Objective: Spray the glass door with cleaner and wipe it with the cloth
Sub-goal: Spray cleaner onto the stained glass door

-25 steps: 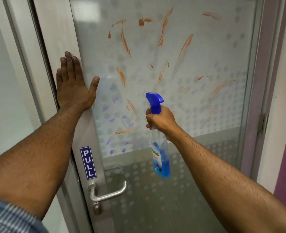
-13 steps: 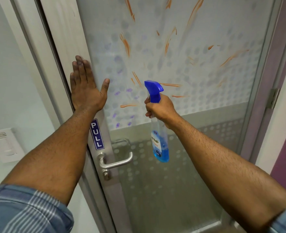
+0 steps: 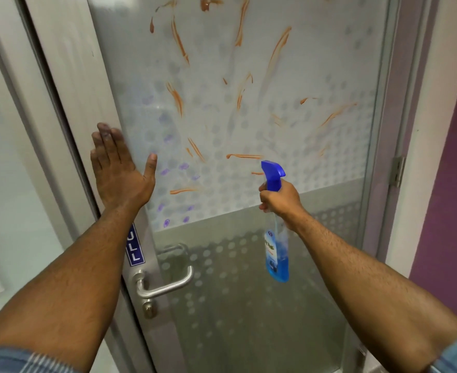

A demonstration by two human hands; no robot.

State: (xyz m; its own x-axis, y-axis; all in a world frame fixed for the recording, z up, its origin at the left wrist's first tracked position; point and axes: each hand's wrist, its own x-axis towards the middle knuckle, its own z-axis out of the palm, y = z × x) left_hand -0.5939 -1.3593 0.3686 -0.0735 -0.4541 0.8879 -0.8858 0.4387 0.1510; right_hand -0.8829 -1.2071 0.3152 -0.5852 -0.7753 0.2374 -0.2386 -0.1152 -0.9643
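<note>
Straight ahead, the frosted, dot-patterned glass door fills the middle of the view, streaked with orange smears and small purple smudges. Near its lower right, the right hand has its fingers wrapped tight around the neck of a clear spray bottle of blue cleaner, the blue nozzle facing the glass. At left, the left hand lies flat on the pale door frame, fingers together and thumb spread, above a blue PULL sign and silver lever handle.

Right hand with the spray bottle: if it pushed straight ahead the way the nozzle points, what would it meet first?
The right hand holds the spray bottle aimed at the glass door. It would likely meet the stained frosted pane first; nothing shows between, though the gap is unclear.
</note>
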